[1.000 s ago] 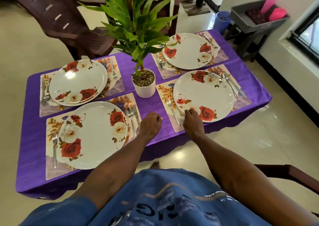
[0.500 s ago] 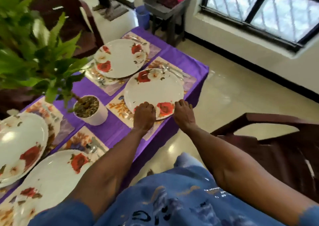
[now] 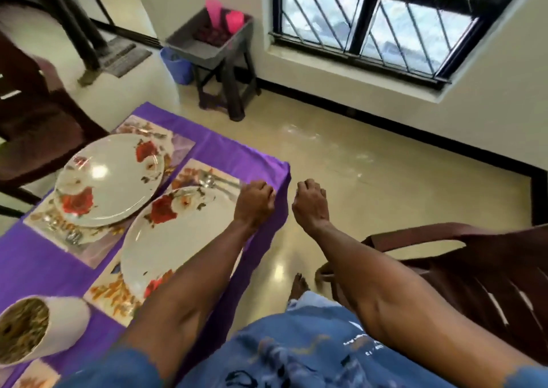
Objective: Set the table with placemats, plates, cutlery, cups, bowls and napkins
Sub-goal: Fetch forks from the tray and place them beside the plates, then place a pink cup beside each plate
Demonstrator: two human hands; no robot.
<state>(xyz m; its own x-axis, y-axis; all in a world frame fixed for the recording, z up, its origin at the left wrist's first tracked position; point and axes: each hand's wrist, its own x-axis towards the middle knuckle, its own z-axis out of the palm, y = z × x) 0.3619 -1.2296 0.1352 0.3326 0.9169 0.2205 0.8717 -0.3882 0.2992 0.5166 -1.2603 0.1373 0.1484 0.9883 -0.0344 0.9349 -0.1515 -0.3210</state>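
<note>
Purple-clothed desk [image 3: 225,156] carries floral placemats, rose-patterned white plates [image 3: 109,180] and cutlery; your left hand [image 3: 255,202] and right hand [image 3: 310,202] hang loosely curled, empty-fingered, at its right corner. Next, probably fetch pink plastic cups [image 3: 224,16] from the far grey tray [image 3: 201,49].

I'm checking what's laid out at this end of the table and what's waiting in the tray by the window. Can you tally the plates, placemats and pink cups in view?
Plates: 2, the far plate and the near plate
Placemats: 3 in view, far, near, and a corner at the bottom edge
Pink cups: 2, tall and short
Total: 7
</note>
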